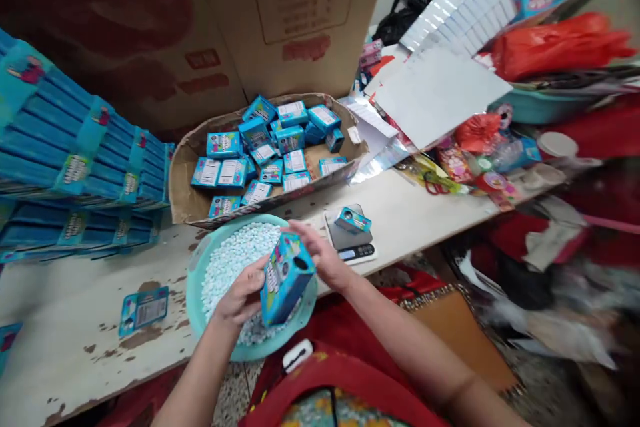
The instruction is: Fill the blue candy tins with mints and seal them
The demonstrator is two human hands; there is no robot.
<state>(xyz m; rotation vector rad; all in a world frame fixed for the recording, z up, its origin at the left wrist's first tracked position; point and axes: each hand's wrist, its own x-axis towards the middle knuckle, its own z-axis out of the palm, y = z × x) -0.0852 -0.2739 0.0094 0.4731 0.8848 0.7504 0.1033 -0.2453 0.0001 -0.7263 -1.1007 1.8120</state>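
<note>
My left hand grips a blue printed box by its left side, above a teal basin of small pale pieces. The box is tilted, with a dark round spot on its upper end. My right hand is at the box's upper right, fingers stretched behind its top edge; whether they touch it is hard to tell. On a small digital scale, just right of my right hand, lies a small blue box. Behind the basin, a cut-down cardboard tray holds several small blue boxes.
Blue flat cartons are stacked at the left. A flat blue carton lies on the table. Large cardboard stands behind. Papers, red scissors and a red bag are at the right.
</note>
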